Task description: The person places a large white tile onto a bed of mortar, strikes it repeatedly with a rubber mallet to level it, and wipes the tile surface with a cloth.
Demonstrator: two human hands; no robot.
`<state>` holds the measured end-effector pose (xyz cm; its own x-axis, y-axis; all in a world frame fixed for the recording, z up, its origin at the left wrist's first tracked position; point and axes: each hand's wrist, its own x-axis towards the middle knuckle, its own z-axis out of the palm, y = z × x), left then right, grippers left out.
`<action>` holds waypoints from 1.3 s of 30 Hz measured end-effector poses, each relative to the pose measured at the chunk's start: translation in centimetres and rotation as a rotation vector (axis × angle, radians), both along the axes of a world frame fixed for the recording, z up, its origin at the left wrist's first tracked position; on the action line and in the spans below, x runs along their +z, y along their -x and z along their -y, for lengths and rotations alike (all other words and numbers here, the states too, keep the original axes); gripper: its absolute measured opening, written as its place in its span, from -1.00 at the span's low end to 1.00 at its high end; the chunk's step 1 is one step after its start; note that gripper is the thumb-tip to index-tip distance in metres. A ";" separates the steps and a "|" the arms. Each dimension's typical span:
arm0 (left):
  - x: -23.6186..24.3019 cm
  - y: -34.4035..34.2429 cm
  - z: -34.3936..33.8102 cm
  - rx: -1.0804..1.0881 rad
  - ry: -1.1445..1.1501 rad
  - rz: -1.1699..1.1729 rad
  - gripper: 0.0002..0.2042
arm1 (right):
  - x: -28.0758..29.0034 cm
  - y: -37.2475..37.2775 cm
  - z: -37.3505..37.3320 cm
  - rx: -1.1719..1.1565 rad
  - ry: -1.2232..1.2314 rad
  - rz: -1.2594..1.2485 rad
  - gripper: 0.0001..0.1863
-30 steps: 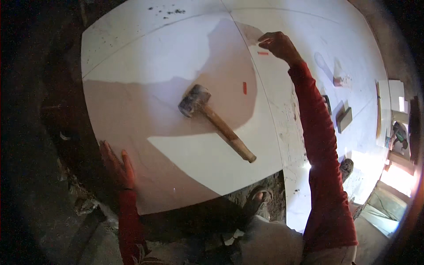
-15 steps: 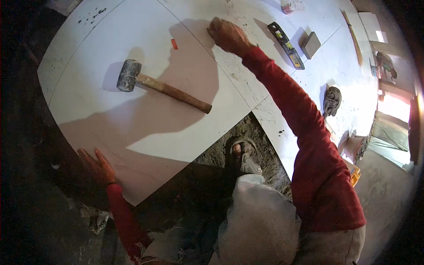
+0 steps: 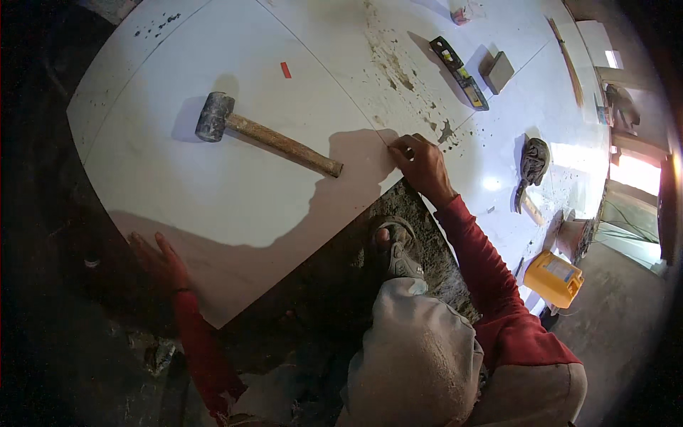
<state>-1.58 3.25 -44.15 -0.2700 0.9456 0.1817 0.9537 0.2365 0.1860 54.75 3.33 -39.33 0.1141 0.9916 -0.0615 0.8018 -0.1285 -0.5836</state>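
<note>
A rubber mallet (image 3: 281, 146) with a wooden handle lies on a large white tile (image 3: 228, 185). My left hand (image 3: 160, 263) rests at that tile's left edge, fingers stretched out. My right hand (image 3: 416, 160) is bent at the joint between tiles, just right of the mallet's handle end, fingertips pinched low on the surface; whatever they hold, if anything, is too small to make out. A small red strip (image 3: 286, 70) lies on the tile above the mallet. My sandaled foot (image 3: 398, 252) is on the rough dark bedding (image 3: 434, 238) beside the tile edge.
On the tiles to the right lie a spirit level (image 3: 459, 71), a grey block (image 3: 500, 72), a dark cloth-covered tool (image 3: 532, 164), a thin stick (image 3: 569, 64) and a yellow jerrycan (image 3: 553, 279). Boards and a bright opening (image 3: 633, 174) are at the far right; rubble (image 3: 153, 352) is lower left.
My right hand has come down and toward me along the tile joint, from the far part to near the tile's corner. My left hand stays at the edge. The camera view has shifted.
</note>
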 end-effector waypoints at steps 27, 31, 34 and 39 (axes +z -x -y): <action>-0.3 -0.6 0.0 0.008 -0.029 0.076 -0.36 | 0.5 0.4 -1.2 0.106 0.150 0.124 -0.79; 0.2 -0.5 -0.3 -0.001 -0.007 0.031 -0.35 | 0.6 0.4 0.8 0.044 0.055 0.137 -0.77; 0.2 -0.8 -0.1 0.000 -0.036 0.004 -0.36 | 0.9 1.2 1.2 0.069 0.080 0.155 -0.79; 0.1 -0.6 -0.2 0.004 -0.021 0.026 -0.38 | 0.9 0.3 0.0 0.175 0.110 0.181 -0.84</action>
<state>-1.00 3.46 -44.08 -0.2782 0.9406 0.1945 0.9476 0.2357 0.2157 54.46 3.33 -38.40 -0.0395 0.9857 -0.1640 0.9074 -0.0333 -0.4189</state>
